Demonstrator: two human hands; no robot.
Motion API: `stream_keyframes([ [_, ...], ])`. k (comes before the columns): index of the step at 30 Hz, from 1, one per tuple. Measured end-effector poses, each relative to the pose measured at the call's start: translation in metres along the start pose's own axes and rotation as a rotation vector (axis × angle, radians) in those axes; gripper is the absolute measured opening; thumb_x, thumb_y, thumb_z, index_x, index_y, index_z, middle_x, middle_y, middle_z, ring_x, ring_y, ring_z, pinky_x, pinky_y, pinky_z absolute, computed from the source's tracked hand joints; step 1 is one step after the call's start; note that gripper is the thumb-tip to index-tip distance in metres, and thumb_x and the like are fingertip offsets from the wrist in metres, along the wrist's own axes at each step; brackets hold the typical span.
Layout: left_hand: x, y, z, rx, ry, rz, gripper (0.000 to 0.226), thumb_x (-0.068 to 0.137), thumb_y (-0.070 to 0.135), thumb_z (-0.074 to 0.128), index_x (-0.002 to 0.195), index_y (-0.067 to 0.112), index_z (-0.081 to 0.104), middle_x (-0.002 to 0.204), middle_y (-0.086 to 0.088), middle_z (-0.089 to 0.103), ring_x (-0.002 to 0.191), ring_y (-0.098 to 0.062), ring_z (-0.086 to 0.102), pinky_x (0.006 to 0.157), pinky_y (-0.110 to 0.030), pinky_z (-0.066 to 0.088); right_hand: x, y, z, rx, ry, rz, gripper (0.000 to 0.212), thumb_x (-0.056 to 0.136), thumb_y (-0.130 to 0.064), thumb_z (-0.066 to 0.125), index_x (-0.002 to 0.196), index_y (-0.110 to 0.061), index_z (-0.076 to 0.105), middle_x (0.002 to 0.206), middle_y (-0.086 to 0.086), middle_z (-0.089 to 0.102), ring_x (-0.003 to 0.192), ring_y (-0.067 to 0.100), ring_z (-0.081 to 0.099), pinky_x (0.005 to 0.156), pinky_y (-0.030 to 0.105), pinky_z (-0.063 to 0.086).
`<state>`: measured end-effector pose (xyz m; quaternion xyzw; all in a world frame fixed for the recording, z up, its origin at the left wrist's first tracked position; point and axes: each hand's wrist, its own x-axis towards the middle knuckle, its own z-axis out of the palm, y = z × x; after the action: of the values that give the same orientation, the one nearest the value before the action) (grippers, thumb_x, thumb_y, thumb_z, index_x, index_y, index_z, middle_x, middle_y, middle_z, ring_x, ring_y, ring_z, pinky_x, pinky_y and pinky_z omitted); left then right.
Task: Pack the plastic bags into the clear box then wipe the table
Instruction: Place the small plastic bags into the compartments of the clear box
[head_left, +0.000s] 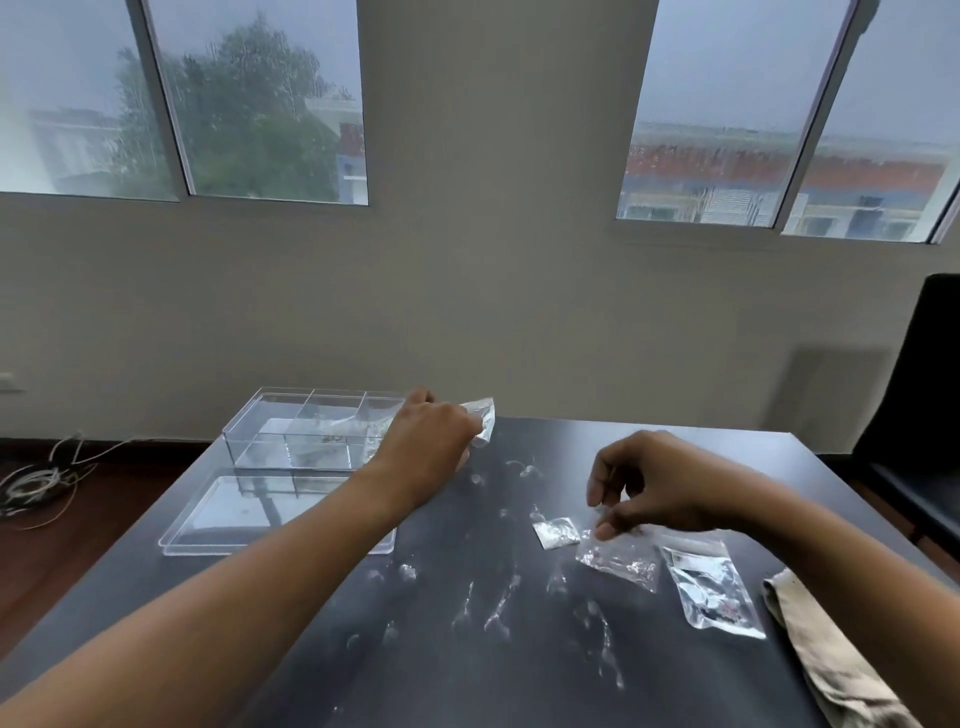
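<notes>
Dark smeared table (467, 649): left hand (426, 441) pinches a small clear plastic bag (482, 418) beside the far-left clear divided box (311, 431); right hand (649, 488) pinches another bag (621, 558); packing continues, next release into a compartment

Four small clear plastic bags are in sight: one crumpled bag (480, 422) at the box's right end, one tiny square bag (556, 532) lying flat on the desk, one mid-sized bag (621, 560) beside it, and one larger bag with dark contents (710, 586) next along. There is one clear divided plastic box (311, 431), with six compartments as far as the glare allows counting, and one flat clear lid (249, 514) in front of it. One beige cloth (831, 660) lies at the right edge. One dark desk (467, 649) carries all of it. Two bare hands show.
</notes>
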<state>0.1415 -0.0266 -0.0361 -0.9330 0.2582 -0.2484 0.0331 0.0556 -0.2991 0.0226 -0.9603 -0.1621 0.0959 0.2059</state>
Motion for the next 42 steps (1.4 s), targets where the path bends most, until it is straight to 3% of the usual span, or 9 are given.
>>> stream_keyframes([
  [7,-0.009,-0.026,-0.048,-0.103,0.242,0.031,0.018,0.084,0.018,0.073,0.1,0.025,0.078,0.092,0.004,0.078,0.066,-0.025,0.067,0.082,-0.035,0.041,0.016,-0.041,-0.055,0.047,0.136,-0.082,0.026,0.067,-0.031,0.095,0.083,-0.027,0.076,0.081,-0.009,0.079,0.069,0.016,0.074,0.079,0.036,0.057],
  [13,-0.032,-0.087,-0.072,-0.08,0.241,-0.067,0.016,0.086,0.017,0.073,0.098,0.025,0.08,0.091,0.008,0.079,0.064,-0.025,0.065,0.08,-0.031,0.04,0.07,-0.089,-0.056,0.081,0.189,-0.209,0.026,0.066,-0.033,0.095,0.083,-0.029,0.076,0.079,-0.011,0.076,0.063,0.005,0.065,0.072,0.031,0.052],
  [16,-0.046,-0.12,-0.074,-0.087,0.172,-0.153,0.017,0.086,0.018,0.072,0.097,0.027,0.08,0.091,0.009,0.079,0.069,-0.026,0.067,0.085,-0.038,0.05,0.105,-0.117,-0.042,0.094,0.168,-0.263,0.024,0.07,-0.026,0.094,0.087,-0.026,0.076,0.079,-0.009,0.076,0.06,0.001,0.064,0.067,0.026,0.05],
  [20,-0.063,-0.156,-0.071,-0.076,0.092,-0.228,0.018,0.086,0.02,0.069,0.098,0.029,0.08,0.089,0.009,0.079,0.072,-0.026,0.068,0.087,-0.039,0.051,0.152,-0.149,-0.019,0.12,0.134,-0.301,0.025,0.074,-0.017,0.091,0.094,-0.017,0.076,0.081,-0.009,0.074,0.052,-0.01,0.06,0.052,0.004,0.038],
  [24,-0.078,-0.182,-0.056,-0.065,-0.007,-0.269,0.025,0.088,0.031,0.057,0.102,0.036,0.077,0.093,0.016,0.078,0.078,-0.025,0.068,0.09,-0.042,0.052,0.192,-0.17,0.0,0.159,0.119,-0.32,0.025,0.075,-0.01,0.09,0.096,-0.012,0.075,0.085,-0.002,0.077,0.054,-0.008,0.064,0.055,0.007,0.044],
  [29,-0.085,-0.193,-0.046,-0.019,-0.106,-0.179,0.025,0.093,0.025,0.059,0.108,0.034,0.077,0.102,0.014,0.079,0.091,-0.016,0.072,0.095,-0.029,0.04,0.228,-0.19,0.018,0.173,0.118,-0.365,0.024,0.077,-0.005,0.088,0.097,-0.006,0.075,0.089,0.007,0.078,0.053,-0.006,0.064,0.053,0.006,0.045],
  [35,-0.082,-0.202,-0.047,-0.002,-0.235,-0.115,0.026,0.095,0.026,0.06,0.113,0.038,0.075,0.104,0.015,0.077,0.096,-0.015,0.07,0.09,-0.029,0.047,0.252,-0.201,0.04,0.105,0.071,-0.4,0.023,0.078,-0.007,0.087,0.098,-0.007,0.075,0.086,-0.002,0.074,0.06,-0.004,0.065,0.053,0.004,0.044],
  [42,-0.073,-0.209,-0.054,-0.078,-0.445,-0.221,0.029,0.089,0.018,0.069,0.111,0.036,0.077,0.099,0.014,0.076,0.094,-0.014,0.07,0.086,-0.033,0.056,0.266,-0.199,0.067,0.008,0.082,-0.444,0.016,0.08,-0.009,0.085,0.092,-0.014,0.077,0.082,-0.01,0.074,0.062,-0.012,0.06,0.057,0.005,0.043],
])
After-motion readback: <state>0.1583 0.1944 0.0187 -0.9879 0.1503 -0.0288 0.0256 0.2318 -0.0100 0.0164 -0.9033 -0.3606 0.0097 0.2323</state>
